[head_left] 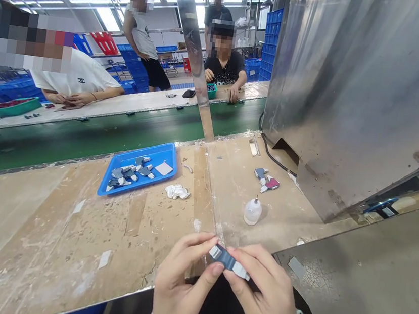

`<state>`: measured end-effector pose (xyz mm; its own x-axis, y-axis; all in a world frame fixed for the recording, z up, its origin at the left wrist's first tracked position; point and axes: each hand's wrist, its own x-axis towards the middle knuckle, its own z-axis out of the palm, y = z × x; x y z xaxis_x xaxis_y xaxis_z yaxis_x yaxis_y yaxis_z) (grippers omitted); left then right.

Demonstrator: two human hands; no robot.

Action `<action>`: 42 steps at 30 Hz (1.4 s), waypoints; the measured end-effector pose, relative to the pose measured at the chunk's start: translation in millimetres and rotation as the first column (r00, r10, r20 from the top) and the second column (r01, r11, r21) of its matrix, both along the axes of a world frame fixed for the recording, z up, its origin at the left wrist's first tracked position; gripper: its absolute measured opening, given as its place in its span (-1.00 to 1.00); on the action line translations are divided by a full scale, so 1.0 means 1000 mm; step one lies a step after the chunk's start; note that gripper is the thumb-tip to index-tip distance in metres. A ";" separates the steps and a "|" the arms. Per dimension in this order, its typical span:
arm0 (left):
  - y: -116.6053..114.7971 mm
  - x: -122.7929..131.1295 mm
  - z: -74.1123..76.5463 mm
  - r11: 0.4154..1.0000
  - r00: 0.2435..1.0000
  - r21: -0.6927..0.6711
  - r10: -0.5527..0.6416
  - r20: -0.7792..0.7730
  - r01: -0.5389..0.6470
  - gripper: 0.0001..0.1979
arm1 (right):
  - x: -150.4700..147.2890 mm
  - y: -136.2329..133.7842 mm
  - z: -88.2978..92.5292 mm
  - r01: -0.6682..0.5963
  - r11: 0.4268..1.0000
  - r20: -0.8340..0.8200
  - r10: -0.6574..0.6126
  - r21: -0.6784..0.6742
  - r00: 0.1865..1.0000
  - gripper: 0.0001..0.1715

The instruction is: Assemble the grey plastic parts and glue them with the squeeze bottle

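Note:
Both my hands hold one small dark blue piece with pale ends (pixel 227 261) just above the near edge of the worn workbench (pixel 50 239). My left hand (pixel 180 283) pinches its left end between thumb and fingers. My right hand (pixel 266 296) pinches its right end; a beaded bracelet sits on that wrist. A blue tray (pixel 164 150) with several similar small blue and pale pieces lies further back on the bench, left of centre. A small white squeeze bottle (pixel 252 211) stands upright beyond my hands.
A crumpled white scrap (pixel 177 191) lies beside the tray, and a few loose pieces (pixel 267 180) lie near a large metal housing (pixel 362 94) on the right. A green conveyor belt (pixel 82 134) runs behind the bench. Other people work at the far bench.

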<state>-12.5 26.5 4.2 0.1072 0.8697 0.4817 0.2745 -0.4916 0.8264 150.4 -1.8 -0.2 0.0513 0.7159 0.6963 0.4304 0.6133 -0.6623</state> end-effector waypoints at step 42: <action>0.017 -0.002 -0.019 0.995 0.993 -0.096 -0.026 -0.115 0.015 -0.78 | -0.006 0.022 -0.041 -0.007 0.995 0.097 0.016 -0.097 0.995 -0.67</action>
